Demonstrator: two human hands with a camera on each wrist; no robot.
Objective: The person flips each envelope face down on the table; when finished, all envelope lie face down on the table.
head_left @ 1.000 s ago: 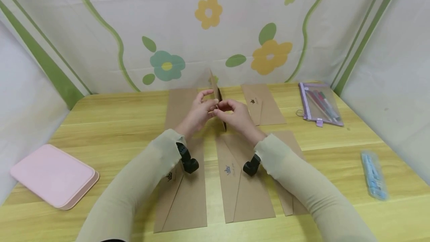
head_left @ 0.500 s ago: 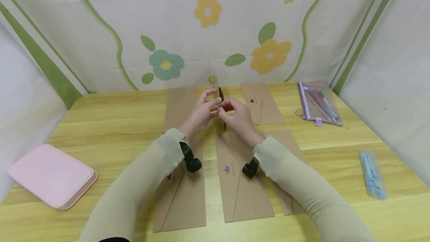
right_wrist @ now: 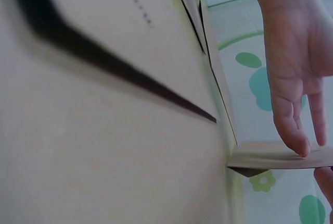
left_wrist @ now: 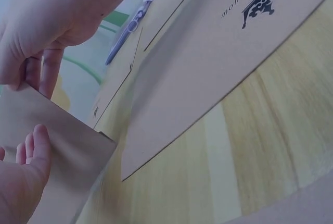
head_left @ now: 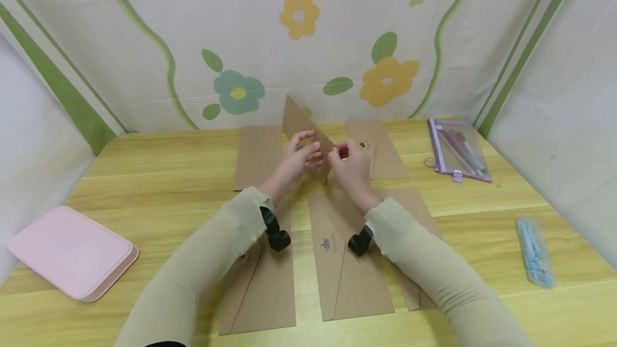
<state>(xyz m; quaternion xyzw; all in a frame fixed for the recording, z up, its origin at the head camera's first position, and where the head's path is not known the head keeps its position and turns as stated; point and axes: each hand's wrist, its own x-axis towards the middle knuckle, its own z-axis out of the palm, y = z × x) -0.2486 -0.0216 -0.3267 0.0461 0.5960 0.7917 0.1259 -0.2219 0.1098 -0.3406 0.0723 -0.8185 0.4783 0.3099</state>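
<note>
A brown kraft envelope [head_left: 300, 118] stands on edge between the two hands, its broad plain side turned toward the left. My right hand [head_left: 352, 170] pinches its near edge with thumb and fingers. My left hand [head_left: 295, 160] is at the plain side, fingers extended and thumb apart. In the left wrist view, the left fingers [left_wrist: 39, 148] lie against or just before the envelope [left_wrist: 73, 153]; contact is hard to tell. The right wrist view shows the left hand [right_wrist: 294, 73] with fingertips at the envelope face [right_wrist: 265, 155], and a dark flap opening below.
Several brown envelopes lie flat: one plain [head_left: 257, 157], another with a crown print [head_left: 388, 159], and more in front [head_left: 359, 283]. A pink case [head_left: 72, 250] lies left. A mesh pen pouch [head_left: 458, 149] and a blue wrapped item [head_left: 535, 253] lie right.
The envelope has turned from edge-on to show its plain side. My right hand has shifted right with its edge, and the left fingers have spread away from their earlier pinch.
</note>
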